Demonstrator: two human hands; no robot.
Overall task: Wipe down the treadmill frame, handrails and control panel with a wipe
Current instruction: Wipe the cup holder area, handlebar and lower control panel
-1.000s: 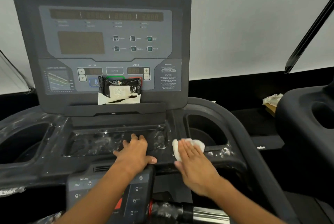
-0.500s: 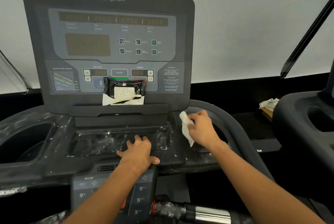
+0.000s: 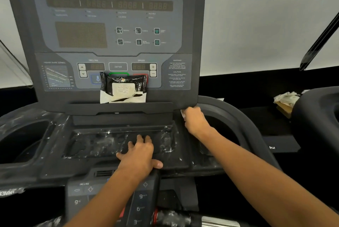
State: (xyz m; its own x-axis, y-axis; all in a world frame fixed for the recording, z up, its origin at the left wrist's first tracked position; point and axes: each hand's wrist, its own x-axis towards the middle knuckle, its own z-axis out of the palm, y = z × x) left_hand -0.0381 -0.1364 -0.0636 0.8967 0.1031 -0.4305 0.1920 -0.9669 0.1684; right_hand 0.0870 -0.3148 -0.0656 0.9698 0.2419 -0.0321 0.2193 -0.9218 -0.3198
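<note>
The dark treadmill control panel stands upright in front of me. Below it lies the smeared, dusty console tray. My left hand rests flat on the tray's front edge, fingers spread, holding nothing. My right hand is closed on a white wipe, mostly hidden under the fingers, pressed against the frame just below the panel's lower right corner, beside the right cup holder.
A black pack of wipes leans on the panel's ledge over the buttons. A left cup holder is dusty. Quick-key pad sits under my left forearm. A neighbouring machine and crumpled rags are at the right.
My right hand lifted the wipe from the tray's right edge and carried it up and away to the panel's lower right corner. The left hand stayed put.
</note>
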